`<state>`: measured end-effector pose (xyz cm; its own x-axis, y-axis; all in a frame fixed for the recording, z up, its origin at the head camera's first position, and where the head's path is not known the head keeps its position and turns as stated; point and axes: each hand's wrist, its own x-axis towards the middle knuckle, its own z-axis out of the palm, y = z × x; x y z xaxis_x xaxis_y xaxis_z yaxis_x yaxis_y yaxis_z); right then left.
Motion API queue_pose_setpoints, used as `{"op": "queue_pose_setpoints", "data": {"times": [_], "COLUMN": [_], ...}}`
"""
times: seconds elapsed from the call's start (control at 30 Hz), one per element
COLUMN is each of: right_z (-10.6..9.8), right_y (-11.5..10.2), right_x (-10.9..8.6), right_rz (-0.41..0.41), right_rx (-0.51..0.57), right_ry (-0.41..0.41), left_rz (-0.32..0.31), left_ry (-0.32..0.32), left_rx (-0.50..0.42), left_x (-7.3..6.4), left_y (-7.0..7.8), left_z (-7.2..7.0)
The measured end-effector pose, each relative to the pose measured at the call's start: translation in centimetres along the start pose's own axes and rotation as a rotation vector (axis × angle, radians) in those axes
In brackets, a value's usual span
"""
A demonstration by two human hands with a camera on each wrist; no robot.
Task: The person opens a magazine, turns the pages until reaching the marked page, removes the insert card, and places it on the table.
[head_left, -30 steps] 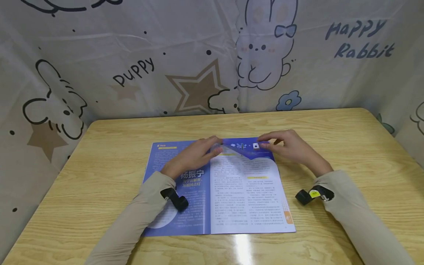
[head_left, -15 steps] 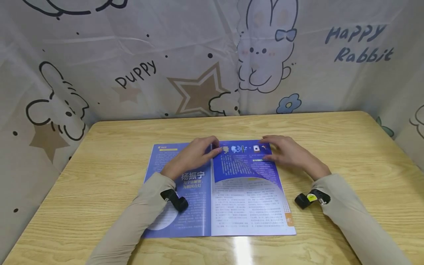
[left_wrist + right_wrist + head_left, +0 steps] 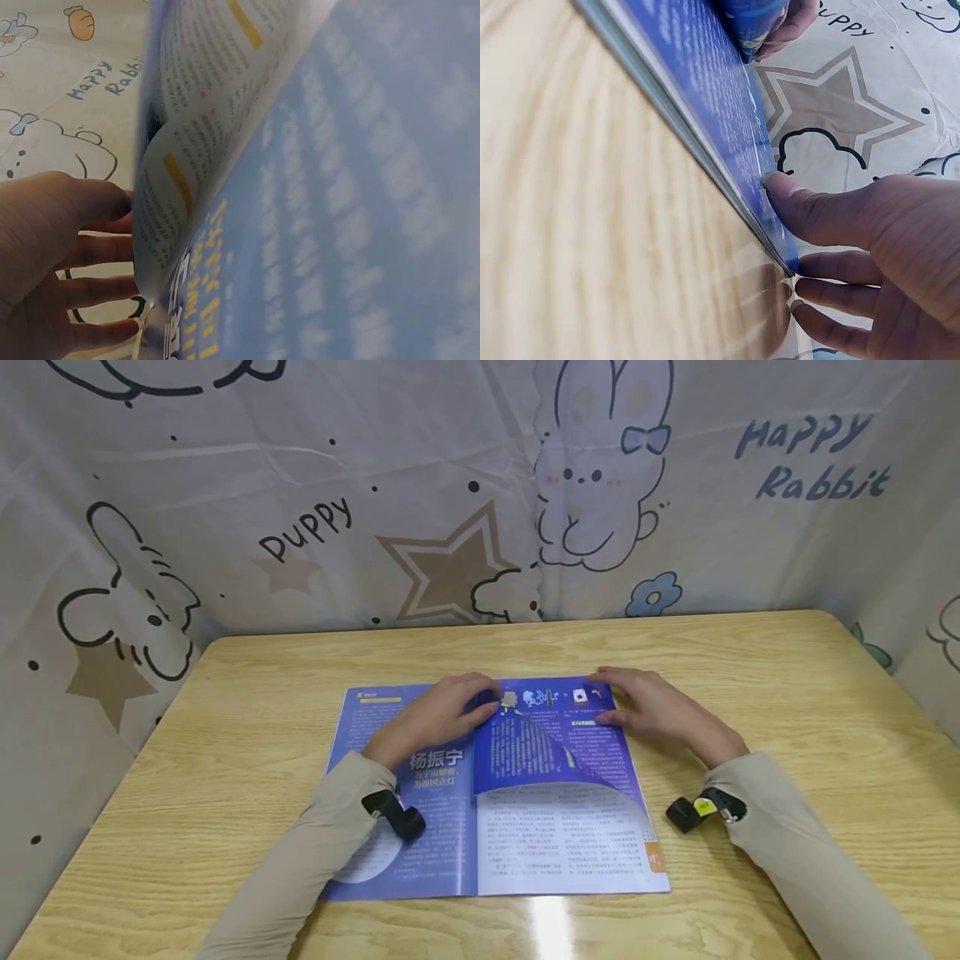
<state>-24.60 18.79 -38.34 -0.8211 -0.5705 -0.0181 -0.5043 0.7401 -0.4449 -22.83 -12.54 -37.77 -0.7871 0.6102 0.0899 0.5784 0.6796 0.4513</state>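
An open magazine (image 3: 562, 852) lies on the table, with a blue left page and a white text page at the right. One leaf (image 3: 525, 764) curls leftward from the right side, its blue printed back showing. My left hand (image 3: 442, 710) pinches this leaf near the top of the spine; in the left wrist view, the thumb of the left hand (image 3: 52, 240) is against the page's edge. At the upper right corner, my right hand (image 3: 652, 706) grips the magazine; in the right wrist view, the right hand (image 3: 885, 247) has its thumb on the page and fingers at the edge.
The wooden table (image 3: 810, 693) extends around the magazine on all sides. A printed cloth (image 3: 300, 460) with cartoon animals and stars hangs behind it. Black wrist straps with cameras sit over both beige sleeves (image 3: 330, 827).
The leaf has swung from a fold near the top edge down and leftward, uncovering more blue print beneath. The right hand has settled slightly lower on the corner; the left hand has barely moved.
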Motion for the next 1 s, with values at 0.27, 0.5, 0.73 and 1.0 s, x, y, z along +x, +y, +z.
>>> {"op": "queue_pose_setpoints", "data": {"times": [0.27,0.5,0.73,1.0], "right_z": [0.13,0.08,0.17,0.12], "right_y": [0.07,-0.13,-0.2,-0.25], "right_x": [0.12,0.15,0.04,-0.04], "right_rz": [0.009,0.019,0.013,-0.004], "right_rx": [-0.009,-0.023,-0.039,-0.046], "right_ry": [0.009,0.01,0.012,0.026], "left_rz": [-0.021,-0.03,-0.033,-0.033], "left_ry": [-0.005,0.001,-0.032,-0.067], "left_rx": [0.01,0.019,0.019,0.032], "left_x": [0.01,0.07,-0.09,-0.18], "left_y": [-0.04,0.23,0.52,0.56], "left_z": [0.0,-0.09,-0.22,-0.26]}}
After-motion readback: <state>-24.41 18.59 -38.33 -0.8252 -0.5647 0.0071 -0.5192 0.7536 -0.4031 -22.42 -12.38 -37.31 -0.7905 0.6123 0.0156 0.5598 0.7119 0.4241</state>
